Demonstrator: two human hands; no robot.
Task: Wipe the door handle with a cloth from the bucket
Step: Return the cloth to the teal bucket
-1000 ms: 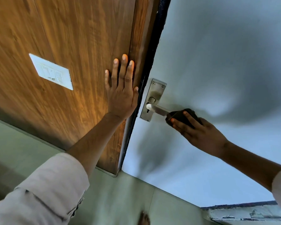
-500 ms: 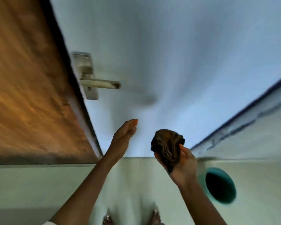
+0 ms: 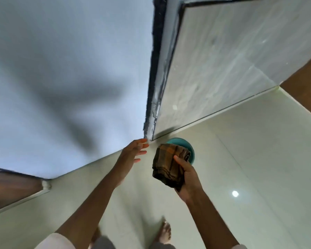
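A folded brown checked cloth [image 3: 167, 163] is gripped in my right hand [image 3: 188, 178], held above the floor just in front of a teal bucket [image 3: 191, 147]. The cloth covers most of the bucket; only its far rim shows. My left hand [image 3: 133, 153] is stretched out to the left of the cloth, fingers apart and holding nothing. The door handle is out of view; only the pale blue door face [image 3: 61, 69] fills the upper left.
The bucket stands on pale floor tiles [image 3: 241, 159] at the corner where the dark door frame [image 3: 154, 69] meets a grey tiled wall [image 3: 223, 60]. A wooden panel [image 3: 11, 187] shows at lower left. My bare feet [image 3: 164, 232] are at the bottom.
My right hand left the door handle with the cloth and came down toward the bucket. My left hand came off the wooden panel. The view swung right and down, losing the handle.
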